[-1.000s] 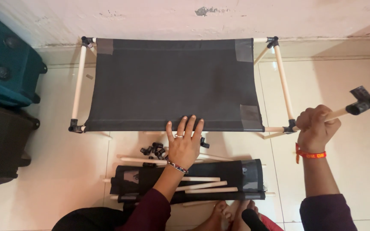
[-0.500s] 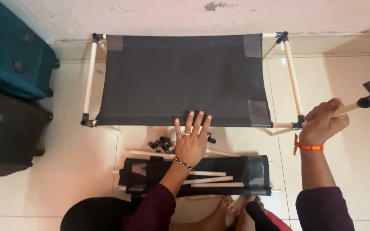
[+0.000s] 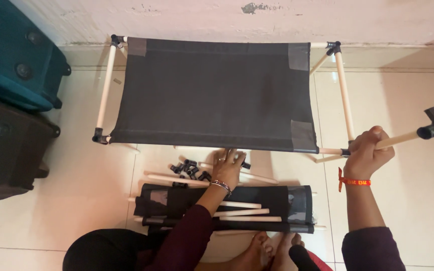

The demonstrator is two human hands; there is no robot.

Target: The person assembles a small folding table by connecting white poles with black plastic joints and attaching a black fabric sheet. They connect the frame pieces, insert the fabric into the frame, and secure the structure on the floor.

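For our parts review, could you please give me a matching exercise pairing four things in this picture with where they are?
Things:
1. teal suitcase
2. wooden rod with black connector
3. pile of black connectors
4. folded fabric panels with rods

Places:
A. on the floor just left of the left hand
B. gripped in the right hand
C. upper left, beside the wall
D. nearest the person's feet

Pairs: 1-C, 2-B, 3-A, 4-D
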